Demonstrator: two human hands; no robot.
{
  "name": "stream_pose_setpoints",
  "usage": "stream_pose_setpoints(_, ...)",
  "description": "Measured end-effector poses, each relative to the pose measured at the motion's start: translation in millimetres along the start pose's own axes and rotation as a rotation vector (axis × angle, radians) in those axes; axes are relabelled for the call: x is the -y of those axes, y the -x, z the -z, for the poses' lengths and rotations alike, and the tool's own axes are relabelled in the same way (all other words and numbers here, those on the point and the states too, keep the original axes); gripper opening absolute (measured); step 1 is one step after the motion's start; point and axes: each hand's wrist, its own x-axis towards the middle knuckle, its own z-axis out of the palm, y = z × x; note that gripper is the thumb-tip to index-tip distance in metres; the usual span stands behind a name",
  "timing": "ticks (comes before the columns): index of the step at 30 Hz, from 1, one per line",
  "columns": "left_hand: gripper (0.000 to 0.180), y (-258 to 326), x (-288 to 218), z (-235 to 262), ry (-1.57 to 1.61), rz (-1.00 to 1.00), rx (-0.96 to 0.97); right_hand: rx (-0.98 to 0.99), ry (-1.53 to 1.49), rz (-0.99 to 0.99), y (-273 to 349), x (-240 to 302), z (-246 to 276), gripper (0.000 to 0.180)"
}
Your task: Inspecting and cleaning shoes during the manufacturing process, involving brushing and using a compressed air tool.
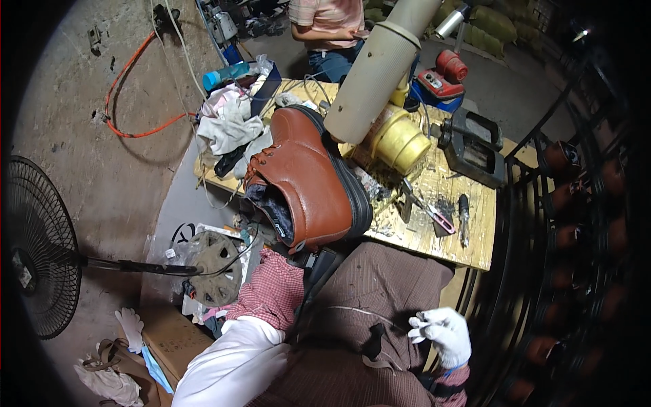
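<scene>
1. Of the hands, the right hand (444, 337), in a white glove, is low beside the brown cloth (400, 271) over the lap; its fingers are half curled, tips near the thumb, and whether they pinch anything small I can't tell.
2. The left hand is hidden behind the boot (315, 180); only the red checked sleeve (271, 288) leads up to it, so its opening and grip can't be told.
3. The brown boot is raised at the near left edge of the tabletop (478, 237), just beside the lower end of the beige pipe (369, 85) in this view.
4. From the right hand, the boot lies ahead and to the left, well apart; the left arm is much nearer, its sleeve ending just below the heel.
5. The toe points away from the person and slightly left; the long axis slants from there back to the heel, nearer and rightward. The dark sole faces right, the lined opening left and toward the person.
</scene>
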Motion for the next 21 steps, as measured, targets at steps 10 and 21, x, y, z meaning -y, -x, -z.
stream_pose_setpoints(10, 0.064, 27.3, -1.9, -31.5, -0.014, -0.072, 0.056, -0.259, 0.103, 0.135, -2.4, -24.7, 11.6, 0.040)
stream_pose_setpoints(21, 0.067, 38.4, 2.7, -54.4, -0.052, 0.202, -0.331, -0.130, 0.184, 0.098, -27.8, -24.2, -5.8, 0.041)
